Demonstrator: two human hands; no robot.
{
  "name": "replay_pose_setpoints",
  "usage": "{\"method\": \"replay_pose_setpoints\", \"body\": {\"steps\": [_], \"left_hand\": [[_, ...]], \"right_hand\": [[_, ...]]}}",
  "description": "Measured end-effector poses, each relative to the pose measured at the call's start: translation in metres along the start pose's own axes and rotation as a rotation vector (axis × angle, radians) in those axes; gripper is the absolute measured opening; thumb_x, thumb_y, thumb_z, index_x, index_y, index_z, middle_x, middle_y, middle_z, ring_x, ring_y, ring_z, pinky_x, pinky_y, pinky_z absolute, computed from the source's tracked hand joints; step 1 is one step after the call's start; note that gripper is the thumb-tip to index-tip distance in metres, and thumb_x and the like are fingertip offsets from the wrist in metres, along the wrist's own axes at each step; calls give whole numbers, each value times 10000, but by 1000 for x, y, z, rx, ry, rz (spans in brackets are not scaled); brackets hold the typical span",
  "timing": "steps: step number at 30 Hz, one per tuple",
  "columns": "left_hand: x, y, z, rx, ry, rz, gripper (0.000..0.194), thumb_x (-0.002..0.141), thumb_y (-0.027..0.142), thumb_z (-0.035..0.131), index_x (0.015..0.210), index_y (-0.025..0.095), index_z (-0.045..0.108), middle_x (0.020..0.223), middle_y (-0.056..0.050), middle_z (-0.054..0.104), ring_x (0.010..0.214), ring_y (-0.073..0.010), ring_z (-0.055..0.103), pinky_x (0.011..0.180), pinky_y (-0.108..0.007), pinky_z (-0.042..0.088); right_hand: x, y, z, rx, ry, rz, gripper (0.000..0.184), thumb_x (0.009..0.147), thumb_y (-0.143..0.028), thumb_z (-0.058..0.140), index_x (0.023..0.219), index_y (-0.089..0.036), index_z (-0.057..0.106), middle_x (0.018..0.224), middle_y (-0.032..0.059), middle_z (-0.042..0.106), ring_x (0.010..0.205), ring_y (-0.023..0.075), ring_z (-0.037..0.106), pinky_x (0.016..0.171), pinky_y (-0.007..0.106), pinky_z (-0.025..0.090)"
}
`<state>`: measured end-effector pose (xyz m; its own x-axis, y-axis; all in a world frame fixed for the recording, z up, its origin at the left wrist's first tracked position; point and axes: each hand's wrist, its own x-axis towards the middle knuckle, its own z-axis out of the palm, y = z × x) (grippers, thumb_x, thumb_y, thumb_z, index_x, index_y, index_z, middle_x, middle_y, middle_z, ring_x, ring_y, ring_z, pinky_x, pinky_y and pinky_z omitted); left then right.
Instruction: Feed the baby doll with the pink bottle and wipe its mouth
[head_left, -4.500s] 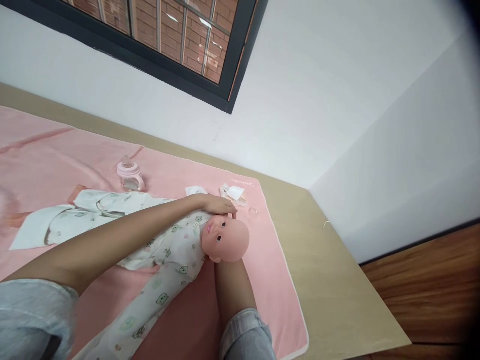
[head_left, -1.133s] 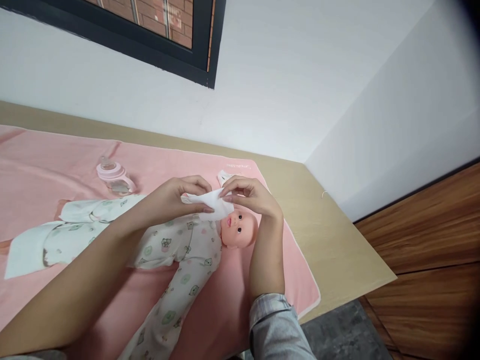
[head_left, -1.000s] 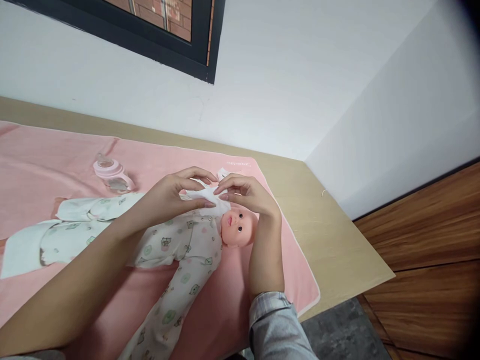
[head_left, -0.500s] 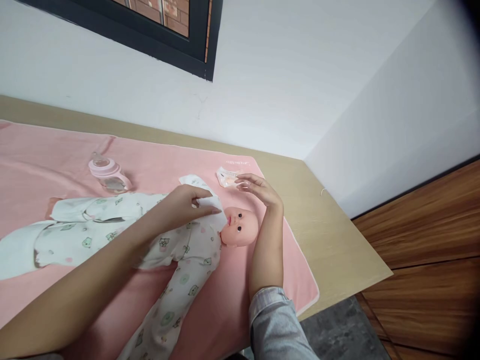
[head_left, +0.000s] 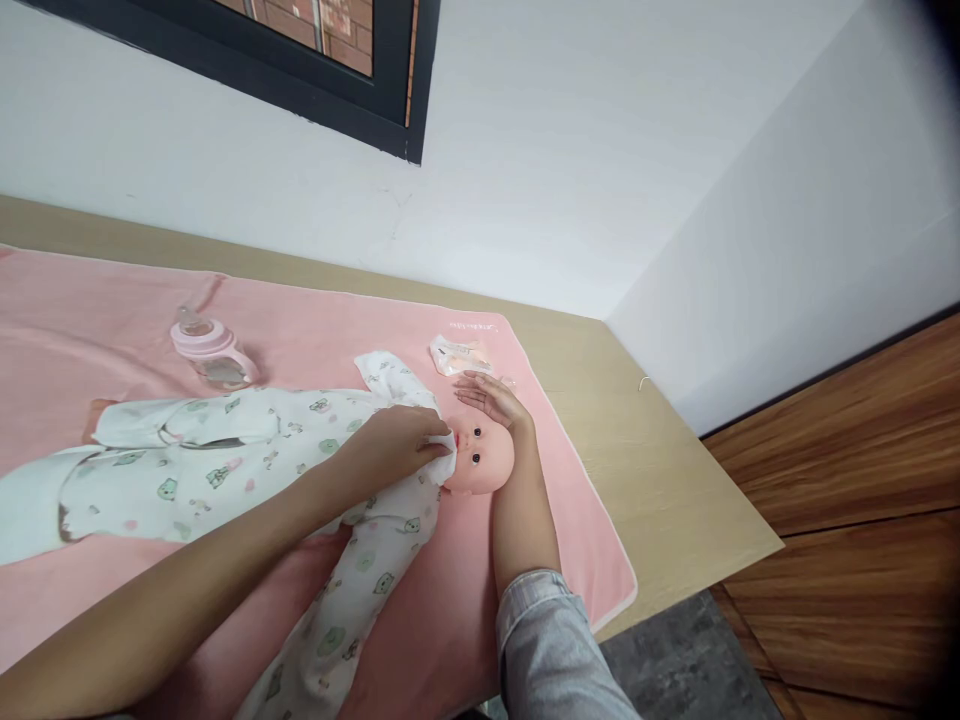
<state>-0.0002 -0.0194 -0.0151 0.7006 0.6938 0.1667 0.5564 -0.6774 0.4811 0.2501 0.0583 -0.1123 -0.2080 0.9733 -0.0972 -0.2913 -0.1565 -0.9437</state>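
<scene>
A baby doll lies on its back, its head to the right, dressed in a white outfit with green bear prints. My left hand is closed on a white wipe, which it presses at the doll's mouth and chin. Along the far side of the doll's head, my right hand is open with its fingers stretched out, and that forearm passes beside the top of the head. Just beyond those fingers lies a small, clear-and-white soft packet.
Beneath the doll, a pink blanket covers much of the wooden table. A pink-topped baby bottle stands at the left, past the doll's legs. A white wall with a dark window frame borders the far edge.
My left hand has moved right and lower, bringing the wipe onto the doll's mouth area. My right hand has come down from above the packet to the side of the doll's head.
</scene>
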Motion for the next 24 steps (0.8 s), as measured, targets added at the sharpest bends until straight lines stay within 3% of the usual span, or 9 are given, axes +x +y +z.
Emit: {"method": "replay_pose_setpoints", "body": {"steps": [7,14,24], "left_hand": [[-2,-5,7,7,-36,52,172,847,155,482,724,173,600,827,-2,611,759,-163,566,646,-274,343],[-1,-3,3,59,-16,6,147,833,127,474,706,152,543,807,-16,602,738,-175,558,636,-282,354],[0,-7,2,133,-26,-21,182,879,155,444,806,166,610,880,-38,634,801,-208,591,662,-299,377]], "right_hand": [[5,4,-5,18,-53,22,285,820,-341,681,1041,-161,673,1096,96,720,1020,189,687,1080,410,463],[6,6,-7,44,-49,2,301,816,-343,682,1055,-160,680,1066,84,731,1002,192,698,1058,398,490],[7,8,-9,41,-12,11,309,799,-348,705,1046,-167,663,1080,85,730,1007,198,700,1077,409,479]]}}
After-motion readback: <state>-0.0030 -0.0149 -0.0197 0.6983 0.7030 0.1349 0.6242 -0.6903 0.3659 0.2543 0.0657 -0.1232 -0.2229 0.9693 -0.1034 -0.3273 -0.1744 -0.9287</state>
